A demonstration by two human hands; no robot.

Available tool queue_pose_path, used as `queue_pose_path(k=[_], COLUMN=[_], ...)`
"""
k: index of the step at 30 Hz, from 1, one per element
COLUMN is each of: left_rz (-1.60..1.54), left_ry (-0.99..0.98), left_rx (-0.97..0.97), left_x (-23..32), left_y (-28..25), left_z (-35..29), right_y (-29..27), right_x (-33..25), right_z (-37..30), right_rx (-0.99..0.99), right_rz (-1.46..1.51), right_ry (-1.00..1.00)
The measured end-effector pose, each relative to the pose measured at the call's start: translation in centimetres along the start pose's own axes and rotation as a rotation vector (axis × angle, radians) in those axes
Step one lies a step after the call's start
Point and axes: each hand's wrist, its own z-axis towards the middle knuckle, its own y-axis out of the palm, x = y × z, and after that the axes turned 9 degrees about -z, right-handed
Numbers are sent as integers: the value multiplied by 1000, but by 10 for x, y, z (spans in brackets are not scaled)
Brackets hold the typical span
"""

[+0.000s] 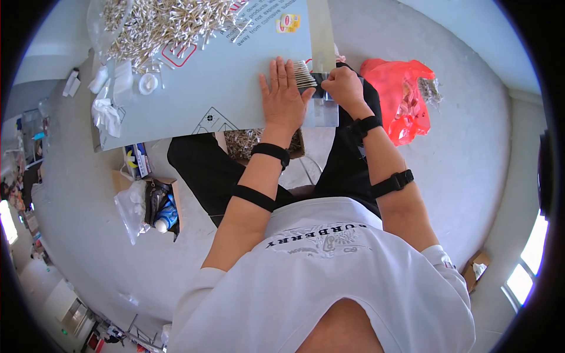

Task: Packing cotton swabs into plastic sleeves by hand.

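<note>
My left hand (282, 94) lies flat on the grey-blue table board (194, 100), fingers stretched out. Its thumb is beside a short row of cotton swabs (304, 75) laid side by side. My right hand (345, 88) is closed at the board's right edge, against a dark, shiny flat piece (321, 86) near the swab ends. Whatever its fingers grip is hidden. A big heap of loose cotton swabs (159, 29) covers the far left of the board.
Small yellow-and-white packets (288, 23) lie at the far right of the board. White plastic wraps (107, 115) and a small round white container (148, 83) sit at its left. A red plastic bag (400, 97) stands right. Below are a box of swabs (242, 143) and an open carton (178, 206).
</note>
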Motion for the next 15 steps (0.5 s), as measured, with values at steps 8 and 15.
queue_pose_path(k=[8, 15], left_rz=[-19, -43], left_ry=[82, 124], left_rx=[-71, -133], left_x=[17, 16], left_y=[-1, -3], left_z=[-12, -16], right_y=[1, 1], right_x=[11, 6], right_z=[0, 0], right_rx=[-79, -68], right_rz=[191, 163], right_ry=[21, 19])
